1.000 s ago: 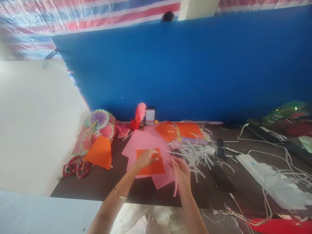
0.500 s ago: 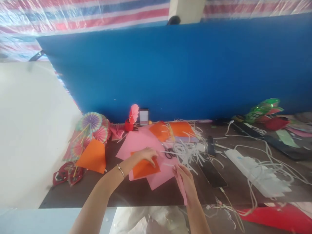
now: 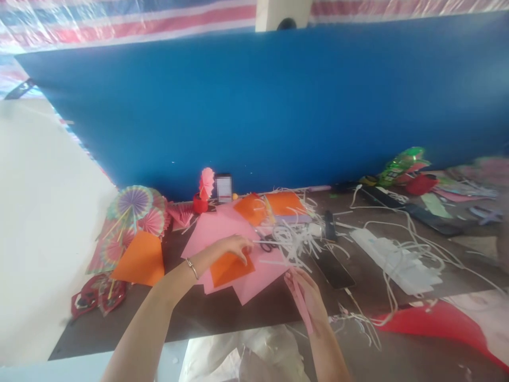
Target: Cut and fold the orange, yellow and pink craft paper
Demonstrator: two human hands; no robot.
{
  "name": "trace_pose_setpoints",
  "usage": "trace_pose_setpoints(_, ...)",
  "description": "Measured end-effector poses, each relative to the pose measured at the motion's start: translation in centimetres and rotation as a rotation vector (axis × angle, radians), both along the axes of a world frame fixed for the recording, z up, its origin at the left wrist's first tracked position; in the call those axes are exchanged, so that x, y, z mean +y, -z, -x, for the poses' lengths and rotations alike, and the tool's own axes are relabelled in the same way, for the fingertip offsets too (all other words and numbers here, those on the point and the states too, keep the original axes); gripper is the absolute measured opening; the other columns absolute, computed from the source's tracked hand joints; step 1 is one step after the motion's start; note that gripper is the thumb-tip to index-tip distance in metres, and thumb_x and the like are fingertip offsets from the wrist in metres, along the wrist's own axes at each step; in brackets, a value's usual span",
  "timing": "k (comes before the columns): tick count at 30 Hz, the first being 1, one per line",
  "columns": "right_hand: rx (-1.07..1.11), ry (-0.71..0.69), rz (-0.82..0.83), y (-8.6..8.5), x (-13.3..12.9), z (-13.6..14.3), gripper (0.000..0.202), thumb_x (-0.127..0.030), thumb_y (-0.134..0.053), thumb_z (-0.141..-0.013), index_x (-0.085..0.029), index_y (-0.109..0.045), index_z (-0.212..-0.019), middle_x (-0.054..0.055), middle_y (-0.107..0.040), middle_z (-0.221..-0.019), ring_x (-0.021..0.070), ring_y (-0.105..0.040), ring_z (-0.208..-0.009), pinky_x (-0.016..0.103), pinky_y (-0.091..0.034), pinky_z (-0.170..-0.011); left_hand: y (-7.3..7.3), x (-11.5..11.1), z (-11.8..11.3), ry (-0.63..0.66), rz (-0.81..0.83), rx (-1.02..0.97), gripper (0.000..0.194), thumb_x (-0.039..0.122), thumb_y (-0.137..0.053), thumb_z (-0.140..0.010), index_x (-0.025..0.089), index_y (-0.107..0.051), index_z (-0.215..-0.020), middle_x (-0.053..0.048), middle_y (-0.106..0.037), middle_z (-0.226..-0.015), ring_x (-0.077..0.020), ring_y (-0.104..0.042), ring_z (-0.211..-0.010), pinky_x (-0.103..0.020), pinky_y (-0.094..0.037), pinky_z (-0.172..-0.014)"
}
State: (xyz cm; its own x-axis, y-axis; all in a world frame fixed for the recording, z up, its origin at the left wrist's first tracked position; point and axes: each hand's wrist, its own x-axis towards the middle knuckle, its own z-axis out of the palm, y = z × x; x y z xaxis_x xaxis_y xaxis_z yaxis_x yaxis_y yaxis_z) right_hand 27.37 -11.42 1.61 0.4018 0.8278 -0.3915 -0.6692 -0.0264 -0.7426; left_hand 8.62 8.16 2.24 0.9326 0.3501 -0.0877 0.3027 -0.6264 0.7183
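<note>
My left hand (image 3: pixel 237 247) hovers over or rests on an orange paper square (image 3: pixel 230 269), fingers curved and thumb apart, with nothing visible between them. The square lies on overlapping pink paper sheets (image 3: pixel 260 284). A narrow folded pink paper strip (image 3: pixel 303 307) is pinched in my right hand (image 3: pixel 306 289), held at a slant by the table's front edge. Beyond my hands, black-handled scissors (image 3: pixel 267 244) lie partly under a tangle of white paper strips (image 3: pixel 296 241).
Colourful folded paper fans (image 3: pixel 135 204) and an orange sheet (image 3: pixel 141 260) lie at the left. A dark phone (image 3: pixel 334 269), a white power strip (image 3: pixel 392 260) and loose cables occupy the right. A blue panel (image 3: pixel 278 106) stands behind the table.
The camera view has shifted, so the table items appear further left. My left hand stays over the orange square, and my right hand still grips the pink strip.
</note>
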Motion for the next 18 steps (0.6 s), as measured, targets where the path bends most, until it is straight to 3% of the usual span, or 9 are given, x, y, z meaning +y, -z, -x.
trace_pose_setpoints(3,0.023,0.059,0.033,0.2,-0.5,-0.6,0.028,-0.021,-0.084,-0.047,-0.015,-0.069,-0.069,0.001,-0.067,-0.068,0.0124,-0.065,-0.063,0.018,-0.056,-0.071,0.2,0.4,-0.3,0.025,-0.017,0.029,0.029,0.042,-0.078,-0.054,0.02,-0.066,-0.07,0.0,-0.06,-0.073,-0.0165,-0.055,-0.07,-0.026,-0.041,-0.068)
trace_pose_setpoints(5,0.043,0.084,0.053,0.3,-0.8,-0.8,0.029,-0.02,-0.085,-0.044,-0.015,-0.069,-0.067,0.001,-0.066,-0.067,0.0119,-0.064,-0.063,0.017,-0.056,-0.07,0.3,0.5,-0.3,0.034,-0.058,-0.015,0.03,0.042,-0.078,-0.053,0.019,-0.067,-0.069,-0.002,-0.06,-0.078,-0.0186,-0.056,-0.076,-0.026,-0.041,-0.07)
trace_pose_setpoints(11,0.045,0.048,0.068,0.5,-1.3,-0.6,0.027,-0.021,-0.084,-0.049,-0.016,-0.069,-0.071,0.001,-0.066,-0.066,0.0121,-0.064,-0.067,0.017,-0.055,-0.074,0.6,0.3,0.0,-0.024,-0.065,-0.086,0.051,0.039,-0.075,-0.06,0.024,-0.062,-0.107,-0.006,-0.059,-0.1,-0.0219,-0.056,-0.091,-0.029,-0.041,-0.079)
trace_pose_setpoints(15,0.042,0.026,0.087,0.6,-1.4,-0.4,0.025,-0.022,-0.083,-0.052,-0.016,-0.069,-0.072,-0.001,-0.065,-0.066,0.0118,-0.065,-0.068,0.017,-0.055,-0.077,0.7,0.3,-0.2,-0.067,-0.037,-0.077,0.031,0.043,-0.071,-0.063,0.02,-0.067,-0.085,-0.005,-0.06,-0.09,-0.0206,-0.056,-0.085,-0.027,-0.042,-0.072)
trace_pose_setpoints(18,0.027,0.02,0.079,0.7,-1.4,-0.6,0.025,-0.024,-0.083,-0.051,-0.018,-0.069,-0.071,-0.002,-0.065,-0.067,0.0116,-0.065,-0.067,0.018,-0.055,-0.078,0.8,0.1,-0.4,-0.101,-0.031,-0.078,0.029,0.046,-0.07,-0.064,0.018,-0.065,-0.07,-0.005,-0.058,-0.088,-0.0195,-0.055,-0.081,-0.026,-0.041,-0.066)
